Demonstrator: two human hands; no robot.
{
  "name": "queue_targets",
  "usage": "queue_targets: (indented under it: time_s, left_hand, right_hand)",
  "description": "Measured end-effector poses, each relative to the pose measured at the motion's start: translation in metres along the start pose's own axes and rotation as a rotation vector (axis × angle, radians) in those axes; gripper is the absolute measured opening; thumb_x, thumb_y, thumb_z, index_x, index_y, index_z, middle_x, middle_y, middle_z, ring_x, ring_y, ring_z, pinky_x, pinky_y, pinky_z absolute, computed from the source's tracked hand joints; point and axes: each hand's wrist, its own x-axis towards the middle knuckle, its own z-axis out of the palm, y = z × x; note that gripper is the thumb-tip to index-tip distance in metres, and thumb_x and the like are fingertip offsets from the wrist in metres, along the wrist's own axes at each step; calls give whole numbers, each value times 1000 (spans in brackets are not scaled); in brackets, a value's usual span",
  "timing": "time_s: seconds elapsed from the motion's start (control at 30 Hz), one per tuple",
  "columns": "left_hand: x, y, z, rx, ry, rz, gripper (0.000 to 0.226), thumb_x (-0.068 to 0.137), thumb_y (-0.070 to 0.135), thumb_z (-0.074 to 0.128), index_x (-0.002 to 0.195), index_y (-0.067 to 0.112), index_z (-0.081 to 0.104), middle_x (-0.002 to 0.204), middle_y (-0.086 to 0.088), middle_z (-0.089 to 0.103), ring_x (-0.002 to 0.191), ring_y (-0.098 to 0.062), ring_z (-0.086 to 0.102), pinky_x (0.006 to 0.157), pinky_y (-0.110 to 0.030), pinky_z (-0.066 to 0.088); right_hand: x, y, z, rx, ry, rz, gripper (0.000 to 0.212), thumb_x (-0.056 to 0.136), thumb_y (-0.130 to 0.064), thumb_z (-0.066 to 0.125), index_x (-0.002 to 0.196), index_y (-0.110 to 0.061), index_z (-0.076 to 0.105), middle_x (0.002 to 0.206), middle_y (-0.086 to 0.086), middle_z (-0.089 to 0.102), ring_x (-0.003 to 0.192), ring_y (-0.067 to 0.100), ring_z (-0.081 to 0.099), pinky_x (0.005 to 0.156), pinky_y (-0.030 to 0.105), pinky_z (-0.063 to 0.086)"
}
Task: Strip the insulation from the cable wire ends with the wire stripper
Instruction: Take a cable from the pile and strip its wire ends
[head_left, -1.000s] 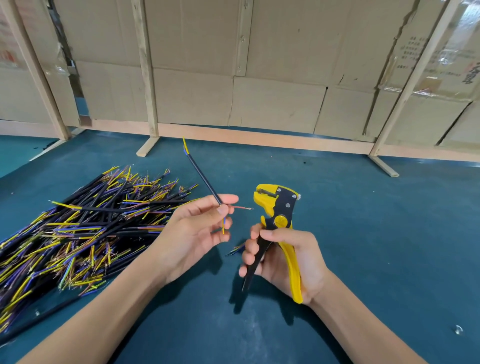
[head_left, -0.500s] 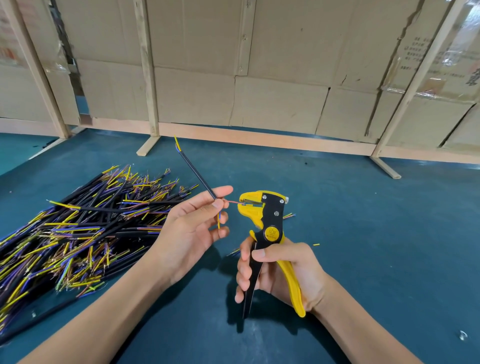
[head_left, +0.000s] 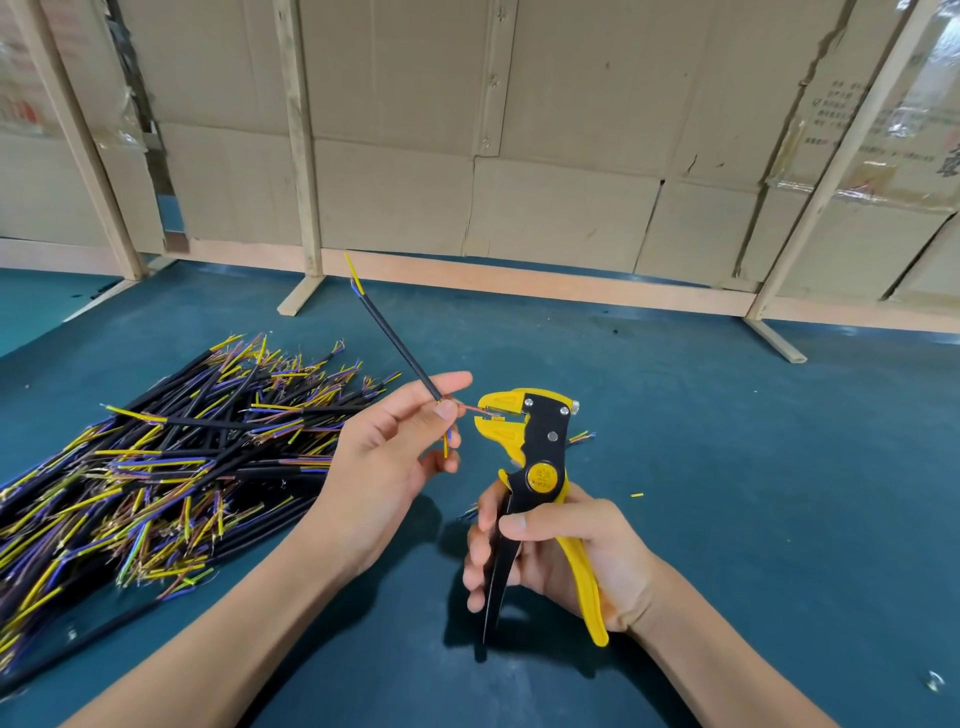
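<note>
1. Far left: pile of cut cables (head_left: 156, 467) on the teal bench (head_left: 753, 493). Black jackets, yellow/blue/purple cores fanned out at the ends.
2. Left hand (head_left: 384, 462) is raised just right of the pile. Thumb and index fingers (head_left: 444, 410) pinch a single black cable (head_left: 400, 348) near its lower end. The cable slants up and left, with yellow and blue cores showing at its far tip.
3. From the pinch, a thin reddish core (head_left: 470, 408) runs right into the wire stripper (head_left: 535, 457) jaws. Yellow and blue cores hang down beside the fingers.
4. Stripper is upright, head level with the left fingertips; its yellow jaws are around the core tip.
5. Right hand (head_left: 561, 556) grips both handles, fingers curled round the black one, the yellow one in the palm.
6. Small yellow insulation scrap (head_left: 637, 495) on the bench right of the stripper.
7. Back: cardboard wall (head_left: 519, 130) with wood battens.
</note>
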Motion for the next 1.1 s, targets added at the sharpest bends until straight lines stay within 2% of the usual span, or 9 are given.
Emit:
queue_targets:
  time_s: [0.23,0.53,0.63,0.67,0.7,0.8,0.9,1.0,1.1]
  left_hand:
    - [-2,1,6,44,34,29,24,90,13,68,113,16,75,92,-14,55,74,-17,51,65,-29,46]
    - [-4,0,9,55,85,24,25,92,10,61,113,13,75,87,-9,56,74,-16,51,65,-29,46]
    - [-3,0,9,40,111,17,15,95,7,59,101,3,72,108,1,70,71,-15,51,62,-28,46]
    - [-3,1,9,38,120,16,13,96,5,59,96,2,72,115,3,70,71,-14,51,62,-28,46]
    - [-3,1,8,33,125,14,14,96,5,59,96,4,73,113,3,70,71,-14,51,62,-29,45]
    - [-3,-1,8,32,122,7,22,93,9,61,108,14,77,86,-4,59,73,-14,51,64,-30,45]
    - [-3,-2,11,51,120,5,23,94,10,60,109,15,76,83,-4,56,74,-15,51,67,-33,45]
    - [-2,0,10,28,125,0,19,90,13,63,104,3,72,94,3,65,74,-16,51,65,-34,46]
    - [0,1,8,4,143,-3,21,94,8,61,106,-8,64,101,5,65,74,-17,50,61,-29,46]
  right_hand:
    - [1,1,-1,8,4,-9,9,86,-7,63,92,-1,63,81,19,64,78,36,66,78,50,55]
    - [1,1,-1,28,5,-7,10,85,-8,64,92,-1,63,78,18,63,75,35,64,78,50,55]
    - [1,1,-1,40,-4,-12,15,83,-9,68,95,-1,64,79,18,63,76,36,65,79,52,54]
    - [1,1,-2,47,-8,-13,17,83,-10,70,96,-1,63,79,18,63,77,36,65,80,54,54]
    - [1,2,-2,56,-11,-11,18,85,-11,70,98,-1,62,80,18,62,80,37,65,83,57,53]
    - [1,3,-4,121,-1,16,17,99,-17,59,108,-2,58,86,19,58,97,45,66,97,70,44]
    - [0,2,-4,202,1,66,26,106,-32,54,119,-10,55,92,19,53,109,52,60,106,76,33]
    - [-3,-2,-3,195,-24,71,32,108,-36,48,131,-15,53,96,19,51,103,45,59,102,80,32]
    - [-6,-7,-2,206,-30,60,30,109,-30,47,137,-20,48,97,20,48,94,38,54,92,78,38]
